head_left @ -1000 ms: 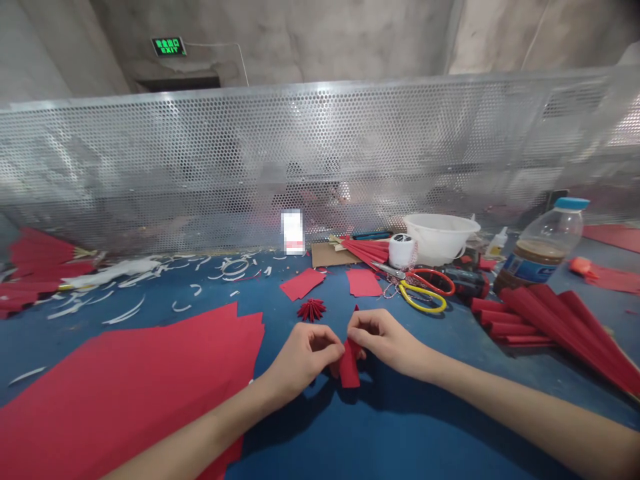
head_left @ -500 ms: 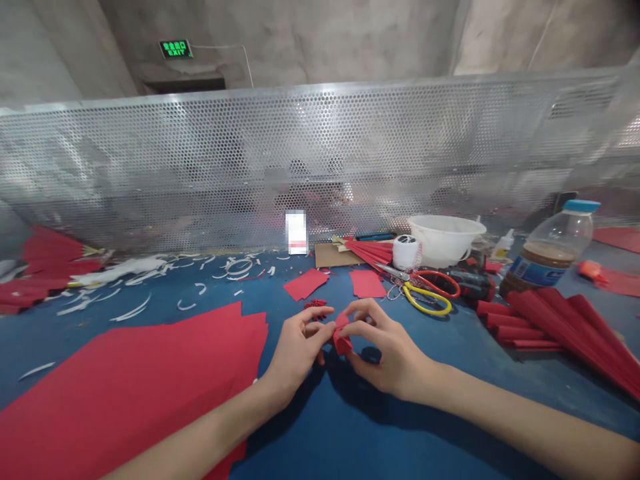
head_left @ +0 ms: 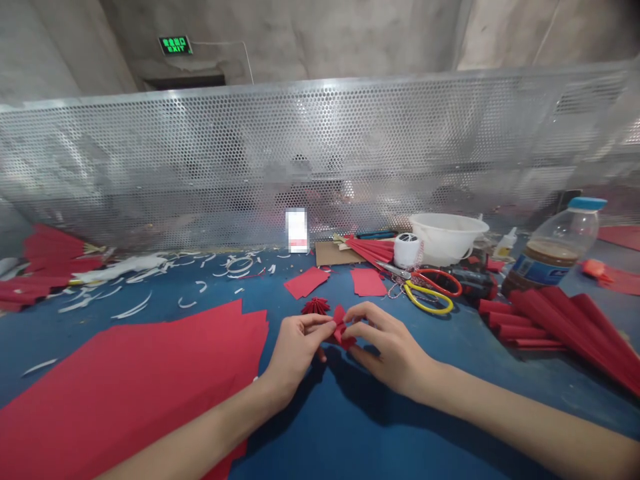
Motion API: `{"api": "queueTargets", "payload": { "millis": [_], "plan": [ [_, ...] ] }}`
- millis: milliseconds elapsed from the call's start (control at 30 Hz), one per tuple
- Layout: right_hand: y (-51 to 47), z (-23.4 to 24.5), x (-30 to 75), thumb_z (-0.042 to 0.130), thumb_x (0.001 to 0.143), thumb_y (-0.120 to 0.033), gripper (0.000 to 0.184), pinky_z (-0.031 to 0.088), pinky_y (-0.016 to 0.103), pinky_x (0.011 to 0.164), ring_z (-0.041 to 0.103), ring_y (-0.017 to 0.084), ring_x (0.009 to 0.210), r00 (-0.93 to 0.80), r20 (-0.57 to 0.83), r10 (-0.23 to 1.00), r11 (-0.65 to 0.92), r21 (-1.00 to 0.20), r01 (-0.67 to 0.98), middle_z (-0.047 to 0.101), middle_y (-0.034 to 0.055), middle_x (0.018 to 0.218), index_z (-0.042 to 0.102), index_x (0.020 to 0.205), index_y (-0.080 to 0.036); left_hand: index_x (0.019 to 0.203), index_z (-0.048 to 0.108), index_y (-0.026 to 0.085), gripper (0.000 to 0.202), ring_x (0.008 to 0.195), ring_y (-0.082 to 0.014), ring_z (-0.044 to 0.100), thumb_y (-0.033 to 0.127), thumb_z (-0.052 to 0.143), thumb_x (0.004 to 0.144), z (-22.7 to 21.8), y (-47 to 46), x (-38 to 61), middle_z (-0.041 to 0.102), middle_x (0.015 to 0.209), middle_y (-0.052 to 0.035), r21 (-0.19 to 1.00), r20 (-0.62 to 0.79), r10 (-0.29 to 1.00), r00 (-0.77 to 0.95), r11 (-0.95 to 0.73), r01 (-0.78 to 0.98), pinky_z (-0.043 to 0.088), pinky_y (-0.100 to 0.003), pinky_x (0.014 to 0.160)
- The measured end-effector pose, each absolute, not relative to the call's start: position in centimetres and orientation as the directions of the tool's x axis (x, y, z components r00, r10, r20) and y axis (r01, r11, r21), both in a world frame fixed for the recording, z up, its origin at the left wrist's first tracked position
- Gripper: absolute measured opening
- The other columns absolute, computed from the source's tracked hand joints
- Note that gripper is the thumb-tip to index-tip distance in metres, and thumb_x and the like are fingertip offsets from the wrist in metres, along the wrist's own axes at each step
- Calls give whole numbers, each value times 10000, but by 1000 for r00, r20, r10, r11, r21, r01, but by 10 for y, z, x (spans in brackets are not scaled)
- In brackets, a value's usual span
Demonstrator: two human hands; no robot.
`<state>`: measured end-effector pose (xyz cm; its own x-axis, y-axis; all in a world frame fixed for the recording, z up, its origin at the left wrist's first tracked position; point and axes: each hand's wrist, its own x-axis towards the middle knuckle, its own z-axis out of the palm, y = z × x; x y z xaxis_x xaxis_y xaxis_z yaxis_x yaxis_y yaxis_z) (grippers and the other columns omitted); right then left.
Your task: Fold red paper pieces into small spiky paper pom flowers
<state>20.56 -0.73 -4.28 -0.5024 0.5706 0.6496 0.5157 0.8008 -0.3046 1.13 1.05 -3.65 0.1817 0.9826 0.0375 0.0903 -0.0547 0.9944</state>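
Observation:
A small folded piece of red paper (head_left: 342, 328) is pinched between both my hands just above the blue table (head_left: 380, 427). My left hand (head_left: 295, 350) grips its left side with thumb and fingers closed. On the paper's right side, my right hand (head_left: 387, 343) pinches it with thumb and forefinger. A small pleated red paper fan (head_left: 315, 306) lies on the table just beyond my fingers. A stack of red paper sheets (head_left: 125, 380) lies to the left of my left arm.
Yellow and red scissors (head_left: 425, 290), a white thread spool (head_left: 406, 251), a white bowl (head_left: 447, 235), a glue bottle (head_left: 506, 243) and a drink bottle (head_left: 550, 250) stand at the back right. Pleated red fans (head_left: 560, 317) lie right. White paper scraps (head_left: 150, 283) litter the left. A perforated metal screen (head_left: 320, 153) closes the back.
The folded red paper has gone from hanging long between my hands to a small tight fold. Both hands have risen slightly and moved away from me, close to the small fan.

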Motion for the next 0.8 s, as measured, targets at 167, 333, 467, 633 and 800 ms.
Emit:
{"api": "queueTargets", "payload": {
  "millis": [167,333,467,633,800],
  "plan": [
    [-6,-44,205,609,889,-168,125,490,358,853,569,201,983,-514,672,532,819,-254,515,583,90,1131,638,997,-224,839,739,115,227,455,-100,516,329,685,785,-35,8,13,693,675,-43,992,52,978,203,-74,104,434,-201,412],
    [-6,-46,204,629,898,-209,154,471,387,841,551,210,970,-549,671,499,825,-174,538,604,80,1113,670,1037,-259,861,734,109,246,479,-98,521,340,679,798,-31,5,15,697,703,-51,987,55,969,240,-90,136,431,-190,419],
    [-6,-45,204,635,904,-236,114,464,376,828,550,205,944,-548,662,511,829,-211,518,633,68,1057,687,1004,-258,832,715,108,233,425,-78,488,335,679,795,-33,7,14,680,664,-34,988,28,972,232,-63,144,420,-194,416],
    [-5,-38,205,614,916,-232,66,470,336,793,568,183,876,-463,645,607,788,-418,452,635,58,962,668,950,-218,854,683,117,250,500,-139,604,357,691,787,-39,9,12,703,676,-61,994,23,970,240,-48,100,419,-200,416],
    [-2,-34,205,590,928,-273,123,464,277,717,565,146,781,-350,503,791,611,-682,402,601,29,898,600,837,-192,886,666,118,284,680,-237,718,377,707,775,-32,5,15,728,718,-90,997,-9,962,273,-13,79,430,-202,427]
  ]
}}
